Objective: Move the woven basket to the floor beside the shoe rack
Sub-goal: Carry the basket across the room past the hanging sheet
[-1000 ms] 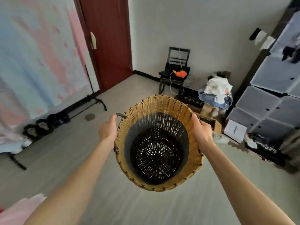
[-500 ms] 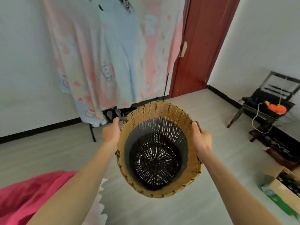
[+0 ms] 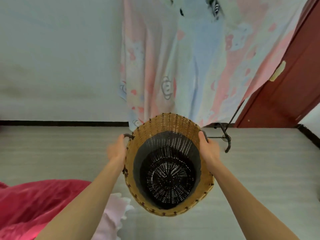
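I carry the woven basket in the air in front of me, tan wicker at the rim and dark inside, with nothing in it. My left hand grips the dark handle on its left side. My right hand grips the handle on the right, thumb over the rim. The basket hangs above a grey plank floor. No shoe rack shows in this view.
A pastel sheet hangs on a black stand whose foot sticks out on the floor right of the basket. A dark red door is at the right. Red bedding and a pink frill lie low left.
The view has swung left: the chair, boxes and cube shelves are gone from sight, and the hanging sheet and white wall now face me. Both hands have kept hold of the basket.
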A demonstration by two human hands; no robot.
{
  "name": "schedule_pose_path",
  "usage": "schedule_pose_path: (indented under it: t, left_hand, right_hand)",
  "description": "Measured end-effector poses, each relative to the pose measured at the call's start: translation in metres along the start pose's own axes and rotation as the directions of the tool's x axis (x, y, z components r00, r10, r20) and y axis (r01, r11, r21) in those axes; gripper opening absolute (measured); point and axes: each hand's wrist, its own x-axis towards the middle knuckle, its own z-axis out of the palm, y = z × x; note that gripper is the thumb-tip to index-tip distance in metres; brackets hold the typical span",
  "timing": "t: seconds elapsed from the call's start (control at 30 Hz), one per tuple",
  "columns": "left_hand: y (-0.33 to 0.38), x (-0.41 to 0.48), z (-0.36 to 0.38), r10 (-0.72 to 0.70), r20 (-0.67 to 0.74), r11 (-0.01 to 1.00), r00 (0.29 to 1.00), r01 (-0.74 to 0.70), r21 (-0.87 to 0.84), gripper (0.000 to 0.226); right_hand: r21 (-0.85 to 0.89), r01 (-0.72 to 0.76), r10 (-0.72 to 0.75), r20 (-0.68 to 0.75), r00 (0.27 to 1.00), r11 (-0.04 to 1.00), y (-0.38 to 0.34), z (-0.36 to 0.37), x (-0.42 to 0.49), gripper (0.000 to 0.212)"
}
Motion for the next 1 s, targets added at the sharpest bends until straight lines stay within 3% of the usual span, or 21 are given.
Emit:
schedule_pose_path:
  t: [0.1,0.2,0.3,0.53,0.7,0.8,1.0]
  left_hand:
    - [0.009,0.039,-0.012,0.02,-0.056,1.0,0.998,-0.02,0.01,0.026]
    - [0.022,0.08,-0.023,0.001,-0.15,0.999,0.989,0.006,0.045,0.028]
    - [0.036,0.136,-0.035,-0.084,-0.254,0.995,0.964,0.068,-0.07,0.042]
    - [0.069,0.249,-0.073,-0.126,-0.298,0.99,0.946,0.101,-0.097,0.038]
    - [0.092,0.324,-0.099,-0.223,-0.353,0.965,0.909,0.155,-0.21,0.05]
    - [0.099,0.37,-0.11,-0.244,-0.388,0.96,0.889,0.166,-0.224,0.07]
    - [0.121,0.45,-0.121,-0.267,-0.412,0.955,0.871,0.181,-0.236,0.073]
  right_hand:
    - [0.004,0.035,-0.036,0.108,0.994,0.999,-0.027,0.039,0.03,0.057]
    - [-0.009,0.072,-0.069,0.182,0.981,0.997,-0.052,0.083,0.056,0.057]
    - [-0.01,0.086,-0.082,0.223,0.971,0.996,-0.074,0.144,0.09,0.053]
    - [-0.04,0.095,-0.08,0.297,0.952,0.995,-0.134,0.263,0.142,0.056]
    - [-0.038,0.133,-0.112,0.34,0.934,0.99,-0.17,0.342,0.171,0.053]
    - [-0.074,0.116,-0.082,0.362,0.929,0.99,-0.184,0.385,0.191,0.057]
    - [-0.115,0.127,-0.068,0.417,0.906,0.985,-0.209,0.465,0.241,0.054]
